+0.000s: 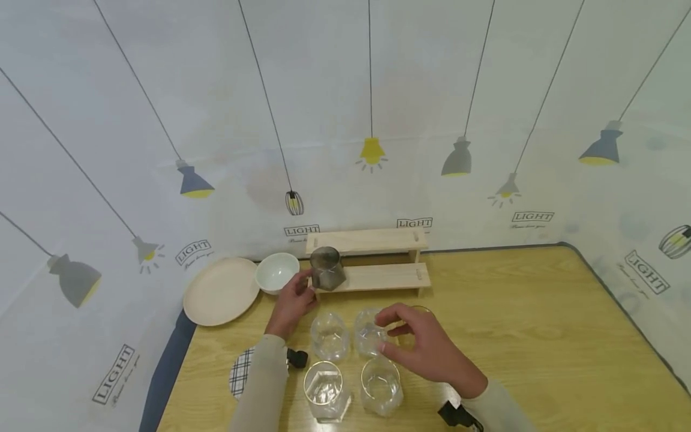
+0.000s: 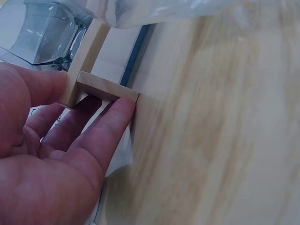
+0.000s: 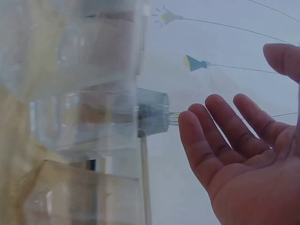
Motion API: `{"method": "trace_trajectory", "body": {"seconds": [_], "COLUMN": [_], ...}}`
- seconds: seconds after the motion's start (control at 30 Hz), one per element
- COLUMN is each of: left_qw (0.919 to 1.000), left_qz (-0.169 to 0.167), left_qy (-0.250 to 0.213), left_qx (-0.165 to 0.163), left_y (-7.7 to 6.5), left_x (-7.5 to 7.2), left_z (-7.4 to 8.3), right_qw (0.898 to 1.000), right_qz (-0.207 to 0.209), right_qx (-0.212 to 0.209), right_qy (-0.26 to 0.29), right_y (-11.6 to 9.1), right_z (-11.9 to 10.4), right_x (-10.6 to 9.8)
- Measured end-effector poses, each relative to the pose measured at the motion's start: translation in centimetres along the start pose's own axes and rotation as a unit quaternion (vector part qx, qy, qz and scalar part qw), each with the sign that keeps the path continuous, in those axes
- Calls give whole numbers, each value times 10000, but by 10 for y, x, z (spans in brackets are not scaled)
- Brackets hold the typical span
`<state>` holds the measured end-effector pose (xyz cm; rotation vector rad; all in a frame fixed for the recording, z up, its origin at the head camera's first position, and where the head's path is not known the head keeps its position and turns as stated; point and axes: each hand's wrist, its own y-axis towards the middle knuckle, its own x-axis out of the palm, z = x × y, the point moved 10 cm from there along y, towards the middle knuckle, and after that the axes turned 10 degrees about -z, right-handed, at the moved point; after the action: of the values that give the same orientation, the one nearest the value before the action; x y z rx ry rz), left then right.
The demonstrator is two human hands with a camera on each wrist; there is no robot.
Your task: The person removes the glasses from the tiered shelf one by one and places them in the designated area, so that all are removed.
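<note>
A two-step wooden shelf [image 1: 378, 277] stands at the back of the table. My left hand [image 1: 291, 305] grips the left end of its lower step. In the left wrist view the thumb lies at the board's edge and the fingers [image 2: 101, 133] reach under it by the leg [image 2: 105, 86]. A grey-tinted glass [image 1: 327, 270] stands on that step, right beside the left hand. My right hand [image 1: 426, 345] hovers over several clear glasses [image 1: 381, 387], its fingers loosely bent and nothing in them. One gold-rimmed glass [image 1: 422, 308] is mostly hidden behind it.
A pale green bowl [image 1: 277, 273] and a large beige plate [image 1: 221, 292] stand left of the shelf. A checked cloth item [image 1: 240, 373] lies partly under the left sleeve. A wall printed with lamps rises behind the table [image 1: 540, 324].
</note>
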<state>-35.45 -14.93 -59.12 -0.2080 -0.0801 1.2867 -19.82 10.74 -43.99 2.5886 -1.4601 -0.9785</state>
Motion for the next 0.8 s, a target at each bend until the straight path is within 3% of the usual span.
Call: {"method": "trace_trajectory", "body": {"seconds": [0.5, 0.8], "left_qw": [10000, 9999], "left_qz": [-73, -32], "left_qy": [-55, -111], "left_qx": [-23, -62], "left_y": [4, 1], "left_x": [-2, -2], "left_z": [-2, -1], "right_qw": [9970, 9966], "right_qz": [767, 730], "right_qx": [35, 345], "right_qy": [3, 142], "right_y": [61, 102], "right_z": [-20, -9], "right_x": [-26, -26]}}
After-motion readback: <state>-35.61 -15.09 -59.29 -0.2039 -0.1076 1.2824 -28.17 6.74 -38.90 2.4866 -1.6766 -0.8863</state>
